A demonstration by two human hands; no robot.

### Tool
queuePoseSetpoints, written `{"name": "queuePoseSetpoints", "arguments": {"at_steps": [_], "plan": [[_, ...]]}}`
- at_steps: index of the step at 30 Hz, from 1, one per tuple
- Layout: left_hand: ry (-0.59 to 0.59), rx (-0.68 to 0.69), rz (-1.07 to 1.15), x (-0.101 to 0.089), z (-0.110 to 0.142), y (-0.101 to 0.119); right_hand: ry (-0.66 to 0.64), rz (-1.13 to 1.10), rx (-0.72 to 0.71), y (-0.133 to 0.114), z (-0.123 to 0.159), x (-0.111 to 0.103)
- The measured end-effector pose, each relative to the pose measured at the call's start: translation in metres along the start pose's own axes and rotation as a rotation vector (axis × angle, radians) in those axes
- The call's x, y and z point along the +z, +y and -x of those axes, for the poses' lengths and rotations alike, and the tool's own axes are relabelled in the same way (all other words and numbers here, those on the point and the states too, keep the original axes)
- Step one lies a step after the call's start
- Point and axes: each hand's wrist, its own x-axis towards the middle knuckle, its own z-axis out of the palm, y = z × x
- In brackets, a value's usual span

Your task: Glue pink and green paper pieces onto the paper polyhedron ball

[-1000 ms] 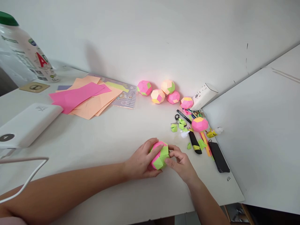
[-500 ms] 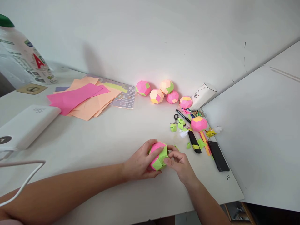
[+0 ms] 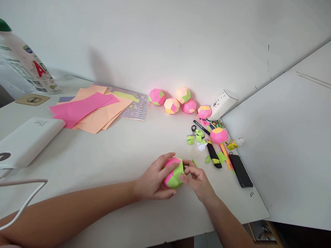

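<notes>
A pink and green folded-paper ball (image 3: 174, 175) is between my two hands, low over the front part of the white table (image 3: 124, 151). My left hand (image 3: 154, 179) wraps round its left side, fingers across the top and thumb below. At the ball's right edge, my right hand (image 3: 197, 179) pinches with thumb and fingers; the spot they grip is partly hidden. Small green paper pieces (image 3: 198, 138) lie beyond the ball, beside black-handled scissors (image 3: 193, 128) and a black and yellow utility knife (image 3: 214, 155).
Several finished paper balls (image 3: 172, 105) stand along the wall. Pink and peach paper sheets (image 3: 95, 119) lie at the left, near a white power bank (image 3: 28, 141) with its cable and a tall bottle (image 3: 28, 65). A glue bottle (image 3: 234, 144) and a black phone (image 3: 241, 170) lie right.
The view has shifted slightly. My left thumb sits a little lower and the ball has turned or tilted slightly; both hands keep their places on it.
</notes>
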Motion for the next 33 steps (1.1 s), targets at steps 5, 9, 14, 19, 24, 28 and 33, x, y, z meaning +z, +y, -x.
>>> {"name": "queuePoseSetpoints", "arguments": {"at_steps": [5, 9, 14, 19, 24, 28, 33], "plan": [[0.069, 0.028, 0.109, -0.0075, -0.0063, -0.0009, -0.089, 0.092, -0.103, -0.0013, 0.0012, 0.0018], [0.031, 0.119, 0.113, -0.0072, -0.0080, -0.0004, -0.110, 0.083, -0.153, 0.0001, 0.0003, 0.0031], [-0.018, 0.176, 0.105, -0.0028, -0.0068, 0.0023, -0.100, 0.019, -0.146, 0.0015, -0.0001, 0.0038], [-0.009, 0.194, 0.060, -0.0025, -0.0070, 0.0032, -0.090, -0.021, -0.122, 0.0026, 0.0001, 0.0047], [-0.024, 0.180, 0.032, -0.0025, -0.0056, 0.0040, -0.078, -0.036, -0.107, 0.0019, 0.0011, 0.0065], [-0.021, 0.186, 0.021, -0.0020, -0.0054, 0.0045, -0.073, -0.048, -0.108, 0.0010, 0.0016, 0.0074], [0.001, 0.209, 0.020, -0.0020, -0.0056, 0.0046, -0.078, -0.045, -0.123, 0.0006, 0.0014, 0.0071]]}}
